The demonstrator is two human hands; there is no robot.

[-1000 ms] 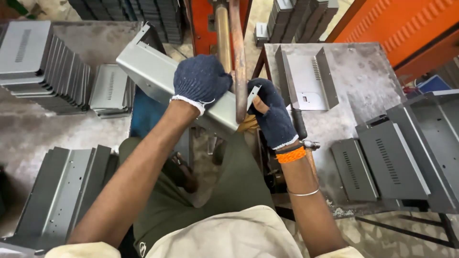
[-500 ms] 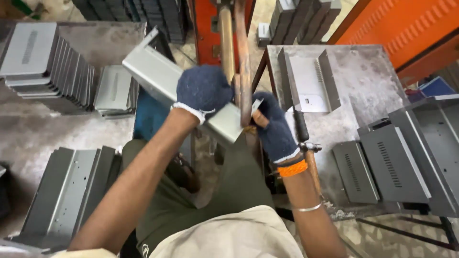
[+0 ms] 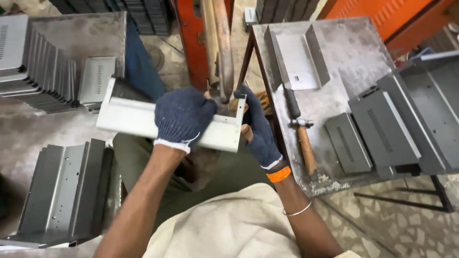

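Observation:
My left hand [image 3: 184,117], in a dark blue knit glove, grips a long grey bent sheet-metal channel [image 3: 131,119] near its middle. The channel lies almost level across my lap. My right hand [image 3: 256,125], also gloved, with an orange band at the wrist, holds the channel's right end flange. That end sits under the copper arms [image 3: 224,45] of an upright machine on an orange-red frame [image 3: 191,38].
A metal table [image 3: 349,52] at right carries a hammer [image 3: 301,136], a bent grey part and flat vented panels [image 3: 382,129]. Stacks of grey metal parts stand at upper left [image 3: 36,67] and lower left [image 3: 64,191]. The floor is rough stone.
The channel has swung from a steep tilt to almost level, and its right end has come under the copper arms. Both hands dropped lower in view; the camera shifted closer.

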